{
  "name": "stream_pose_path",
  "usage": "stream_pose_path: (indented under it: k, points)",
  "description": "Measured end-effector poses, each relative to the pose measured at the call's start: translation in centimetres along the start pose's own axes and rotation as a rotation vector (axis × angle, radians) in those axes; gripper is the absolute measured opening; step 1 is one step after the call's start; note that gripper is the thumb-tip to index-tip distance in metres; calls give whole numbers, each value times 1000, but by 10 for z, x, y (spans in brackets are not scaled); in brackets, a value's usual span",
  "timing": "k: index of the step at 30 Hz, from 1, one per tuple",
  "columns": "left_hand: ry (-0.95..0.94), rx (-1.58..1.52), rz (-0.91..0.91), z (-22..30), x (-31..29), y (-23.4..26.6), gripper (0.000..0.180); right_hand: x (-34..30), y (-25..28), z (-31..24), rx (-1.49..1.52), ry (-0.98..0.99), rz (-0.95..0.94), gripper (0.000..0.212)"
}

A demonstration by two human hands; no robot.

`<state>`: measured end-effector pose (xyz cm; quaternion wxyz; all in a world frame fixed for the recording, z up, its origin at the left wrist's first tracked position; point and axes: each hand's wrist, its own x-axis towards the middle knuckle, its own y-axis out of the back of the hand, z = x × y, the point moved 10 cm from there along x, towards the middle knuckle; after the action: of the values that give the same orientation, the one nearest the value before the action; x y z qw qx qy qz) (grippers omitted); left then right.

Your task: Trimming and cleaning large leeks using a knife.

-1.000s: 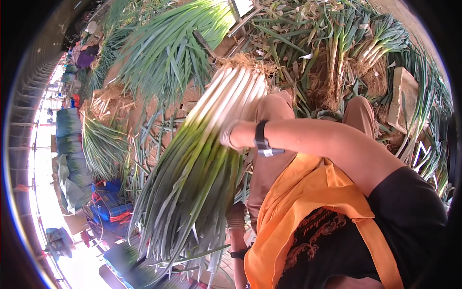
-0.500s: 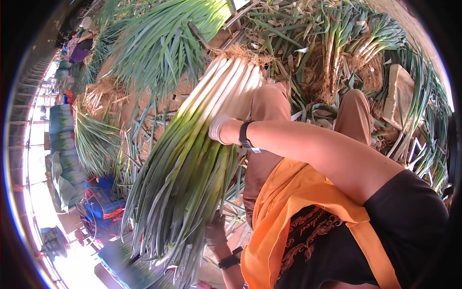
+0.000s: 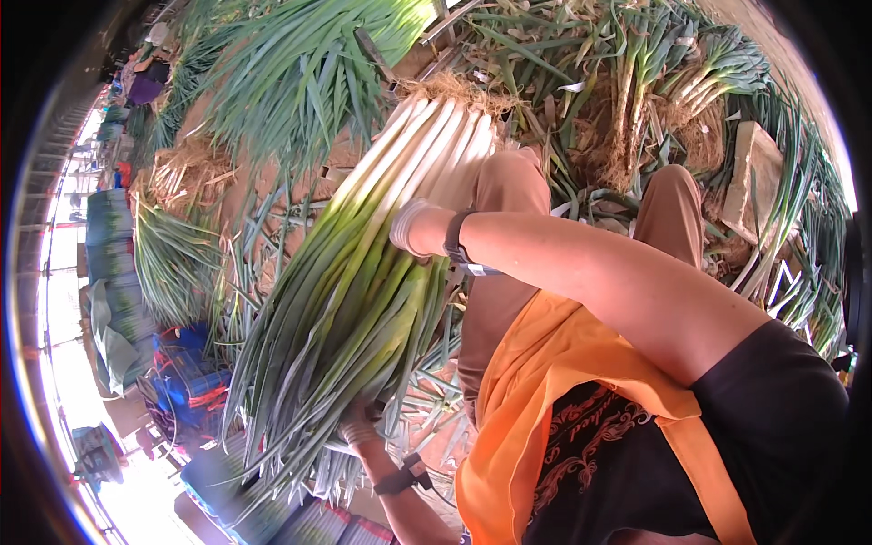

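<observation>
A large bundle of leeks [image 3: 363, 272] leans across my left thigh, with its hairy roots and white shafts at the far end and its long green leaves fanned toward the lower left. My right hand [image 3: 411, 227], in a pale glove, grips the bundle where white turns to green, its fingers mostly hidden by the leeks. Lower down, my left hand [image 3: 358, 420] reaches under the leaf ends. Leaves cover its fingers, so their grip is not visible. A dark strap circles each wrist.
Another heap of leeks [image 3: 291, 82] lies at the upper left, and a smaller bunch [image 3: 177, 254] below it. More rooted leeks [image 3: 627, 118] stand beyond my knees, beside a pale block [image 3: 752, 177]. Blue bags [image 3: 191, 377] sit at the left. A person [image 3: 150, 77] is at the far upper left.
My left hand has moved left and slightly up under the leaves, and the leaf ends have shifted and lifted with it. My right hand has kept nearly the same place on the bundle.
</observation>
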<state>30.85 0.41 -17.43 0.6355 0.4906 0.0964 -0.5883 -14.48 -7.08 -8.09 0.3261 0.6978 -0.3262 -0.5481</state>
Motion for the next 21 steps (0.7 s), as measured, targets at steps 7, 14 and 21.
stream_pose_path:
  k: [7, 14, 21]
  points:
    - [-247, -142, 28, 5, -1, -20, 26, -6, -1, 1, 12, -35, 75, 36]
    - [104, -344, -362, -9, -108, -64, 21, -19, 12, -8, 66, -2, 99, 32]
    - [-1453, 589, 200, 244, -294, -146, 11, -18, 7, -3, 81, 35, 85, 32]
